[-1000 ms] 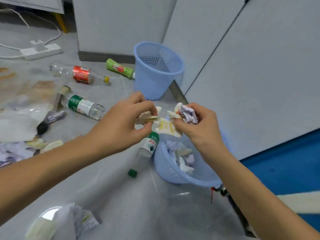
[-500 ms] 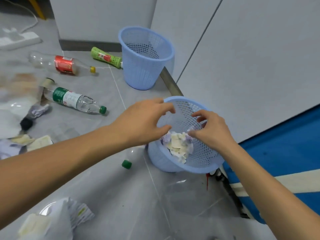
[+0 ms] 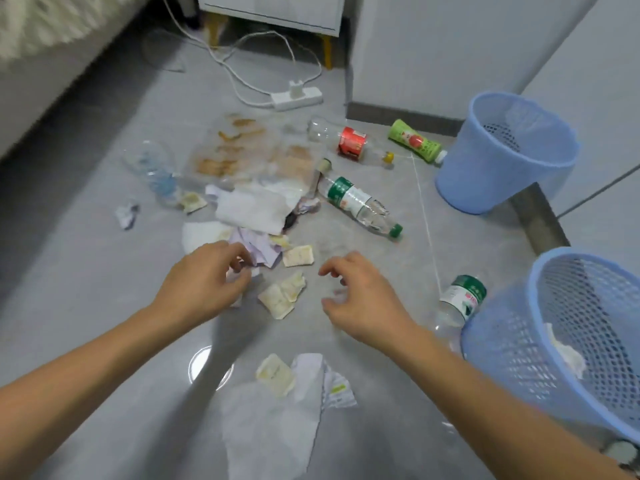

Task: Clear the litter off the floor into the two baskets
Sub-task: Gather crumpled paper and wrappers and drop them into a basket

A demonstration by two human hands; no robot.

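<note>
Scraps now dropped in the near basket [image 3: 540, 344], both hands [image 3: 204, 282] [image 3: 363, 303], loosely open and empty, reach mid-frame for paper scraps [image 3: 280, 296].

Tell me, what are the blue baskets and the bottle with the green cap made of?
The baskets look like matte moulded plastic, with mesh holes in the walls. The bottle looks like thin clear plastic: you can see the floor through it, and it is glossy.

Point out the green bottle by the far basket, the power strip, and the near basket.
green bottle [image 3: 415, 142], head view, on its green label.
power strip [image 3: 298, 98], head view, on its white body.
near basket [image 3: 540, 271], head view, on its blue rim.
</note>
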